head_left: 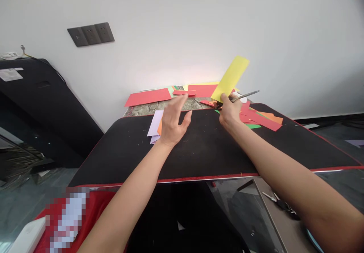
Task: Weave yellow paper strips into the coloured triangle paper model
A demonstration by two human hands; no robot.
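Observation:
My right hand [231, 110] is closed round a pair of scissors [246, 95], whose blades point to the right. The same hand pinches a yellow paper strip [231, 77], tilted upright in front of the wall. Over the black mat my left hand [172, 122] is raised with fingers stretched and thumb apart, holding nothing. Just behind it lie folded lilac paper [155, 124] and a bit of orange paper, partly hidden by the hand. Red, orange and green paper pieces [263, 119] are piled beside my right hand.
A black mat [204, 150] with red edging covers the table. Along the wall lie red sheets [149, 96] and a small red stack [184, 93]. Wall sockets [91, 34] are at upper left. Below right, a second pair of scissors [280, 203] rests on a low surface.

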